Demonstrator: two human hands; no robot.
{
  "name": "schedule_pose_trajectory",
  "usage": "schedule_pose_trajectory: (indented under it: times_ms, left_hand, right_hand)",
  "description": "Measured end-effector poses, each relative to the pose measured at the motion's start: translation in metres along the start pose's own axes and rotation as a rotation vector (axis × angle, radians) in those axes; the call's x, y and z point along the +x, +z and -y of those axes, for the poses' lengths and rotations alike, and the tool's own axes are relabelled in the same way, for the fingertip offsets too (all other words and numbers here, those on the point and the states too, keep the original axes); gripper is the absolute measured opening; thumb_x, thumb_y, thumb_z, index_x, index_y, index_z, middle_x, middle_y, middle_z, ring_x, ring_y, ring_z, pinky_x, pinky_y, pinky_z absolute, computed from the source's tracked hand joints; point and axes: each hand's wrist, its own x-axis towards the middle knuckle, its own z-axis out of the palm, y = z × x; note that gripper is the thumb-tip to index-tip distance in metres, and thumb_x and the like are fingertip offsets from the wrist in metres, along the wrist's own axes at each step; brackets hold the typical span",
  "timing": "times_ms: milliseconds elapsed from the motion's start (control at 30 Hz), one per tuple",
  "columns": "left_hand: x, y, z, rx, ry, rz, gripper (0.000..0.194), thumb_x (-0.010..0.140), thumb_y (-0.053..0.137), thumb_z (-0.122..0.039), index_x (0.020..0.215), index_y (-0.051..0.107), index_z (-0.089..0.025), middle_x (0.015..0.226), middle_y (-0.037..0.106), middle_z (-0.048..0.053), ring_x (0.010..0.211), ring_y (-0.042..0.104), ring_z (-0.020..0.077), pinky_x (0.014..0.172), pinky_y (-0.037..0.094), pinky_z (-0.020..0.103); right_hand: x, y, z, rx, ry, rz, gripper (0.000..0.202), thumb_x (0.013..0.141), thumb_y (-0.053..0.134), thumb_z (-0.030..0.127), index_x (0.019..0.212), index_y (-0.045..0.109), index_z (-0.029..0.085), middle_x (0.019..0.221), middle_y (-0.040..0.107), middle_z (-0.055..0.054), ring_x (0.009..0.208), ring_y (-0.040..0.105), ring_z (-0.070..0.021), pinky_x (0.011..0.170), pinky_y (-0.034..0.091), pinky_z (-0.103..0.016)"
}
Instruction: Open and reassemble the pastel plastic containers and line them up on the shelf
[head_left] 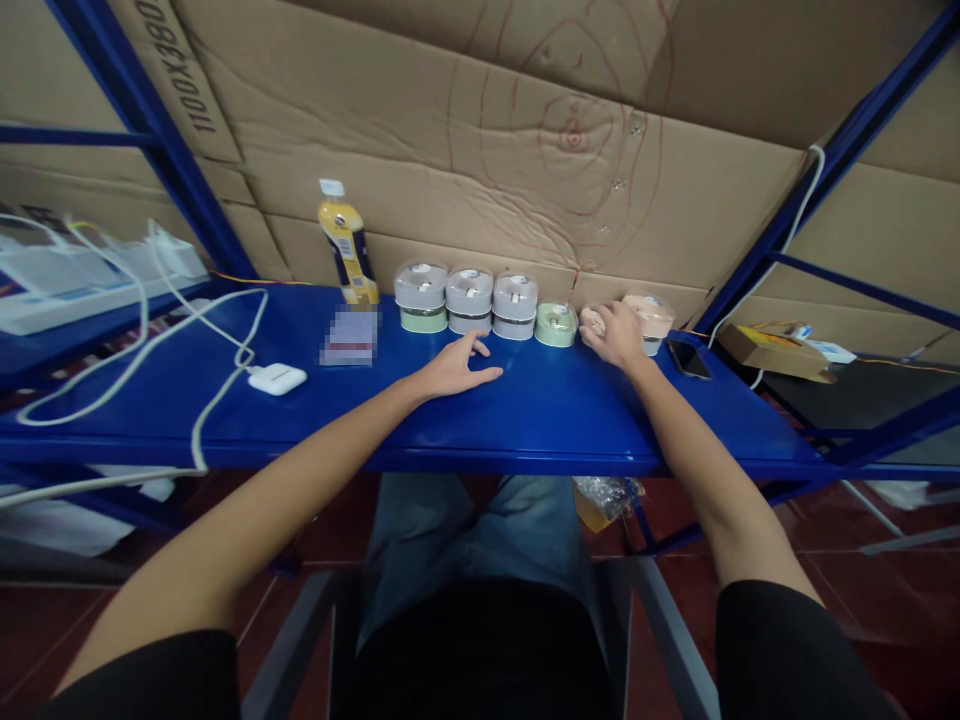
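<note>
Blue tabletop (525, 430) runs across in front of the seated person, its near edge just above the jeans (480, 540). Nearest along its left part, a white cable (214, 415) loops loosely and drops over the near edge; a small white case (277, 379) lies by its plug.

Around the middle, the left hand (450, 370) hovers or rests, I can't tell which, with thumb and fingers spread and nothing between them. It is close to the front of the row of boxes, probably left there to stay out of the other's way.

Towards the right corner, a phone (688, 359) lies flat beside the right hand (619, 335). That hand's fingers curve down over a pinkish box (592, 320), slightly apart; whether they grip it or only touch it, I can't tell. They come from above, likely because a green box (556, 325) and a pinkish stack (649, 315) crowd its sides.

Farther left in the row stand three clear-lidded stacks (469, 292), side by side along the far edge, which seems to keep the front free for the arms. A yellow bottle (349, 250) stands upright beyond them, near the far edge, with a blurred flat thing (351, 335) before it. Behind everything rises cardboard (360, 130) with red rings drawn on it.
</note>
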Motion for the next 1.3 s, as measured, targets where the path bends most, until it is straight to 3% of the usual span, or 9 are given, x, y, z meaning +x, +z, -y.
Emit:
schedule_pose_trajectory:
  times_ms: [267,433,567,667,867,967,1100,1200,1300]
  left_hand:
    - [-0.001,0.0,0.001,0.001,0.008,0.003,0.082,0.085,0.076,-0.062,0.149,0.049,-0.02,0.134,0.072,0.016,0.132,0.068,0.0391,0.114,0.053,0.056]
    - [0.0,0.0,0.001,0.003,0.008,0.0,0.084,0.084,0.077,-0.062,0.15,0.048,-0.02,0.136,0.071,0.017,0.133,0.067,0.0398,0.115,0.052,0.058]
    - [-0.001,0.0,-0.001,0.014,0.004,0.007,0.087,0.083,0.08,-0.065,0.151,0.048,-0.02,0.136,0.071,0.017,0.133,0.067,0.0407,0.115,0.052,0.059]
    - [-0.003,0.0,-0.003,-0.009,0.025,-0.004,0.096,0.077,0.086,-0.065,0.153,0.047,-0.02,0.138,0.07,0.018,0.132,0.067,0.0403,0.116,0.052,0.06]
    - [-0.004,0.0,-0.005,-0.117,0.146,0.013,0.122,0.059,0.101,-0.06,0.159,0.044,-0.02,0.152,0.062,0.023,0.141,0.062,0.0424,0.121,0.048,0.062]
    - [-0.005,-0.001,-0.006,-0.126,0.184,0.017,0.126,0.058,0.102,-0.06,0.161,0.044,-0.019,0.156,0.06,0.024,0.145,0.059,0.0452,0.123,0.046,0.063]
    - [-0.007,-0.003,-0.01,-0.05,0.254,0.045,0.096,0.069,0.096,-0.061,0.15,0.062,-0.023,0.15,0.066,0.015,0.141,0.062,0.0416,0.124,0.046,0.059]
    - [-0.007,-0.003,-0.012,0.023,0.306,0.089,0.057,0.08,0.088,-0.061,0.126,0.08,-0.027,0.146,0.066,0.011,0.137,0.065,0.038,0.124,0.046,0.058]
    - [-0.009,-0.001,-0.013,0.068,0.327,0.085,0.044,0.088,0.082,-0.059,0.12,0.084,-0.03,0.147,0.064,0.011,0.139,0.062,0.0375,0.125,0.046,0.059]
  right_hand:
    - [0.015,0.025,0.066,0.103,-0.128,0.164,0.08,0.095,0.067,0.055,0.162,0.05,0.015,0.172,0.045,-0.023,0.158,0.039,-0.0502,0.127,0.034,-0.07]
    - [-0.007,0.013,0.074,0.201,-0.139,0.114,0.071,0.095,0.064,0.07,0.141,0.066,0.016,0.153,0.062,-0.024,0.148,0.05,-0.0499,0.125,0.039,-0.068]
    - [-0.023,0.002,0.074,0.273,0.051,-0.006,0.082,0.086,0.063,0.088,0.131,0.068,0.019,0.136,0.068,-0.025,0.134,0.06,-0.0515,0.112,0.048,-0.073]
    - [-0.027,0.007,0.081,0.282,0.161,0.037,0.097,0.076,0.072,0.092,0.136,0.065,0.016,0.136,0.067,-0.029,0.132,0.062,-0.0553,0.108,0.05,-0.074]
    - [-0.028,-0.002,0.124,0.45,-0.211,0.158,0.092,0.079,0.08,0.08,0.149,0.06,0.022,0.143,0.069,-0.021,0.135,0.064,-0.047,0.114,0.052,-0.064]
    - [-0.028,-0.018,0.142,0.633,-0.383,0.091,0.087,0.087,0.075,0.077,0.153,0.056,0.023,0.153,0.065,-0.017,0.14,0.062,-0.0401,0.119,0.051,-0.058]
    - [-0.025,-0.023,0.136,0.691,-0.295,-0.014,0.086,0.088,0.073,0.075,0.154,0.056,0.024,0.152,0.066,-0.018,0.138,0.063,-0.0404,0.119,0.05,-0.06]
    - [-0.027,-0.012,0.114,0.666,-0.217,0.027,0.086,0.084,0.075,0.075,0.151,0.059,0.022,0.144,0.069,-0.019,0.133,0.066,-0.0411,0.116,0.051,-0.062]
    - [-0.03,0.001,0.093,0.657,-0.145,0.075,0.087,0.081,0.076,0.076,0.146,0.062,0.02,0.138,0.071,-0.019,0.128,0.068,-0.0404,0.113,0.054,-0.062]
